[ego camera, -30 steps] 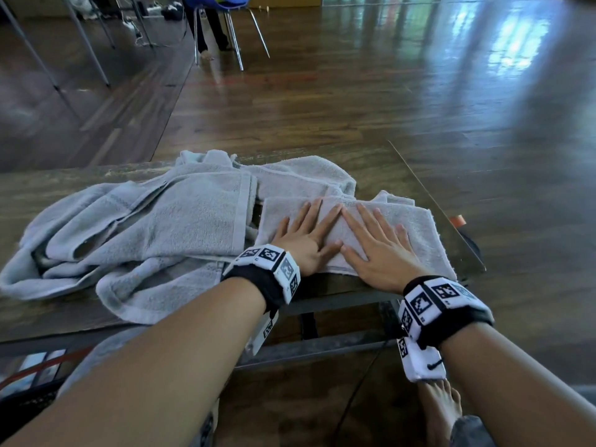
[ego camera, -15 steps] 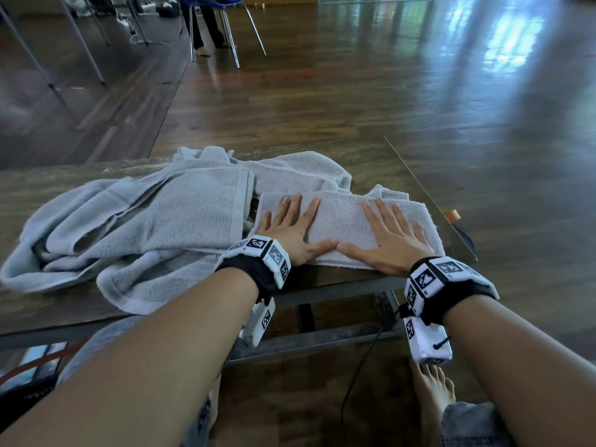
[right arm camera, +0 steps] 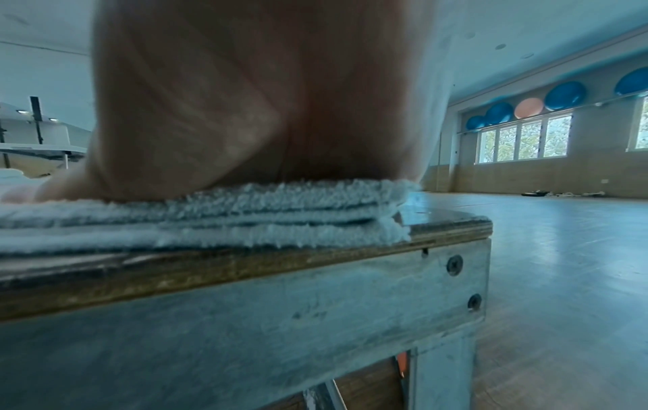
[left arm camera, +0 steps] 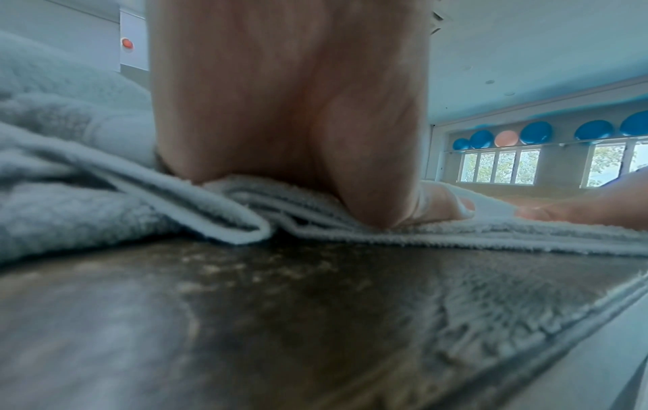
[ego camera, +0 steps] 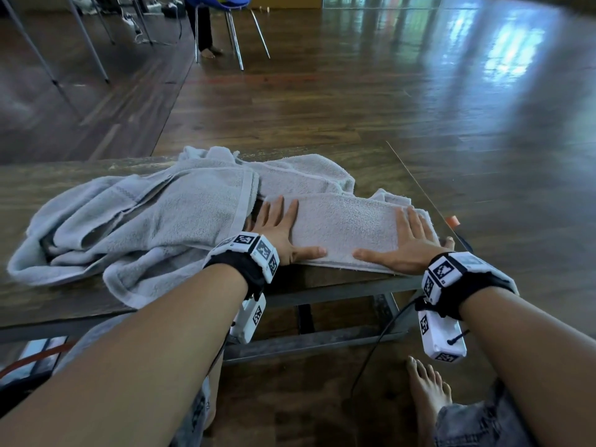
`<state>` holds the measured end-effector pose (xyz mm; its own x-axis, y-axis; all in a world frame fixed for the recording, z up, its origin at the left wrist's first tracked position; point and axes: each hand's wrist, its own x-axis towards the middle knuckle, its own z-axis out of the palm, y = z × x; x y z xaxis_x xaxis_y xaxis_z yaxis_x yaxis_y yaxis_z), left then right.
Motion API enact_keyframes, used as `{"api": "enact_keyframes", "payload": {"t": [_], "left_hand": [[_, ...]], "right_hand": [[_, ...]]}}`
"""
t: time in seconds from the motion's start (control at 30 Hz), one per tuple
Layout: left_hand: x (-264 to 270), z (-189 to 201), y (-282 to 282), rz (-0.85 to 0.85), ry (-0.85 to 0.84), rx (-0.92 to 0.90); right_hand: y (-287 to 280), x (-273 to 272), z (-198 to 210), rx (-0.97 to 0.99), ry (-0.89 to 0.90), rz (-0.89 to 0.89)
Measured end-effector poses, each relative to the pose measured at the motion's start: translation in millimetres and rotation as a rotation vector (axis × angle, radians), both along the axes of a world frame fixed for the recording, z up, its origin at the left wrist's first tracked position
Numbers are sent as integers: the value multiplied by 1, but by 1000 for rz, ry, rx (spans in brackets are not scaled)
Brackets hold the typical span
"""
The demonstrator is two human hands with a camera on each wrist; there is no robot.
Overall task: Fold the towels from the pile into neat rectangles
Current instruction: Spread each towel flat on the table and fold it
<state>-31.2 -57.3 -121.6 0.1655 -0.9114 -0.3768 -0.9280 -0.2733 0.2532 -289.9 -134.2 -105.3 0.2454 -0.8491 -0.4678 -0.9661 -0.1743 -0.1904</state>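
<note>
Folded towel (ego camera: 345,227) lies at the table (ego camera: 48,304) near edge, long axis left-right; left hand (ego camera: 277,233) flat on its left end, right hand (ego camera: 409,243) flat on its right end, fingers straight, gripping nothing. Unfolded pile (ego camera: 145,227) sits just left, nearer the left hand; the next fold likely brings one end across to the other.

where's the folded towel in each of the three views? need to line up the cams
Head: folded towel at centre right, on the table's near right corner, left hand and right hand flat on its ends.
Left wrist: layered edge running right from under the palm.
Right wrist: stacked layers at centre left, under the palm, ending near the table corner.
Shared landmark: the table's near edge.
</note>
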Motion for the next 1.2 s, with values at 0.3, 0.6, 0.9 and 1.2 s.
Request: {"api": "enact_keyframes", "payload": {"t": [0.3,0.6,0.9,1.2], "left_hand": [[-11,36,0,97,-14,-30],[6,46,-3,234,-126,-122],[15,40,-19,351,-60,-25],[-7,82,-24,338,31,-267]], "right_hand": [[1,13,7,-201,-23,121],[30,50,-4,-245,-111,426],[29,54,-9,-180,-97,429],[18,46,18,-154,-530,195]]}}
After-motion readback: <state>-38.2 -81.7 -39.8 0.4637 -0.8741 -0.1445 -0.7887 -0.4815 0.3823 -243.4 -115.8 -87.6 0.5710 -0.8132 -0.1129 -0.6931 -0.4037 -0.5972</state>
